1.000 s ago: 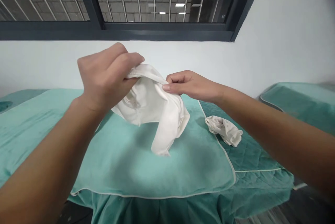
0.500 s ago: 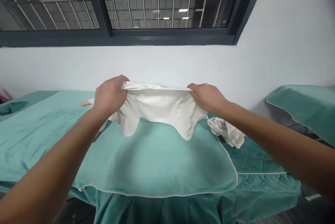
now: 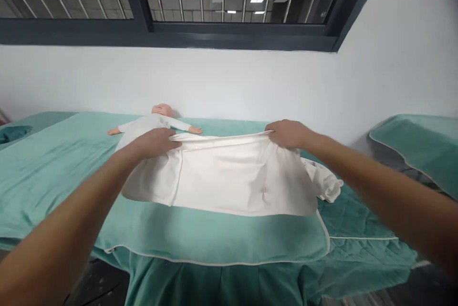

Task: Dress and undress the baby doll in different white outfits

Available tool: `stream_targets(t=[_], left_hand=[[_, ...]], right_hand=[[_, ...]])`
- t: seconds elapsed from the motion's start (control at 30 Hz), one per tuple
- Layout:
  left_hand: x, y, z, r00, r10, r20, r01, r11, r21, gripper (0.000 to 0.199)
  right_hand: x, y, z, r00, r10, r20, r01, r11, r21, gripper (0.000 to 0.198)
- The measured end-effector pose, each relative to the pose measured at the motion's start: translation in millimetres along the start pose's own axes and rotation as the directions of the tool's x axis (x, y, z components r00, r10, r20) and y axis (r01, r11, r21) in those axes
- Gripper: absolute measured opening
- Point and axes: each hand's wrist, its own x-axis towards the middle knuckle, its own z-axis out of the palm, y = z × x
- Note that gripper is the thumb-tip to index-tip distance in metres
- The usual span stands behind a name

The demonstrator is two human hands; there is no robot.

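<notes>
A white baby garment (image 3: 222, 172) is stretched sideways between my two hands, its lower part spread above the green bed cover. My left hand (image 3: 157, 143) is closed on its upper left corner. The upper right corner is pinched in my right hand (image 3: 288, 133). Behind my left hand a baby doll (image 3: 143, 124) in white clothes lies on its back with its arms out; its lower body is hidden by my arm and the garment. A crumpled white cloth (image 3: 325, 181) with small marks lies beyond the garment's right edge, partly covered by it.
The bed has a light green cover (image 3: 214, 244) with pale piping over a darker quilted green sheet (image 3: 361, 225). A green padded piece (image 3: 418, 144) stands at the right. Behind are a white wall (image 3: 229, 82) and a dark-framed barred window (image 3: 232, 36).
Both hands have come down and the garment has dropped and spread out flatter and wider. The doll's head and arms now show behind it. My view has tilted slightly downward.
</notes>
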Motion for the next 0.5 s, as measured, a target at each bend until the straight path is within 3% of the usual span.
stream_targets(t=[0.03, 0.1, 0.13, 0.2, 0.27, 0.3, 0.4, 0.5], left_hand=[[3.9, -2.0, 13.2, 0.999, -0.041, 0.012, 0.04, 0.998, 0.045, 0.028], [5.0, 0.2, 43.4, 0.995, -0.1, -0.013, 0.1, 0.989, 0.111, 0.031], [2.4, 3.5, 59.9, 0.993, -0.077, -0.088, 0.088, 0.987, 0.133, 0.034], [-6.7, 11.5, 93.5, 0.976, 0.079, -0.203, -0.046, 0.986, 0.161, 0.037], [-15.7, 18.0, 124.1, 0.973, 0.196, -0.124, -0.186, 0.978, 0.094, 0.037], [-18.2, 19.9, 137.0, 0.983, 0.179, -0.038, -0.175, 0.981, 0.085, 0.037], [-15.4, 19.9, 162.2, 0.995, 0.07, 0.075, -0.079, 0.989, 0.128, 0.036], [-4.0, 17.8, 170.9, 0.999, 0.005, 0.039, -0.011, 0.985, 0.172, 0.036]], right_hand=[[4.5, -9.0, 12.7, 1.0, 0.026, -0.007, -0.026, 0.999, -0.023, 0.034], [9.0, -32.5, 43.9, 0.986, 0.09, -0.138, -0.098, 0.994, -0.054, 0.042], [8.9, -46.0, 61.4, 0.982, 0.078, -0.17, -0.09, 0.994, -0.062, 0.045], [5.7, -73.0, 96.7, 0.979, 0.013, -0.201, -0.026, 0.998, -0.062, 0.051], [1.6, -95.2, 128.3, 0.966, -0.136, -0.222, 0.146, 0.989, 0.032, 0.053], [0.8, -103.2, 141.2, 0.968, -0.138, -0.208, 0.164, 0.98, 0.111, 0.051], [7.2, -113.7, 165.1, 0.992, 0.047, -0.116, -0.014, 0.961, 0.278, 0.053], [23.5, -111.0, 169.1, 0.97, 0.242, -0.032, -0.222, 0.928, 0.298, 0.063]])
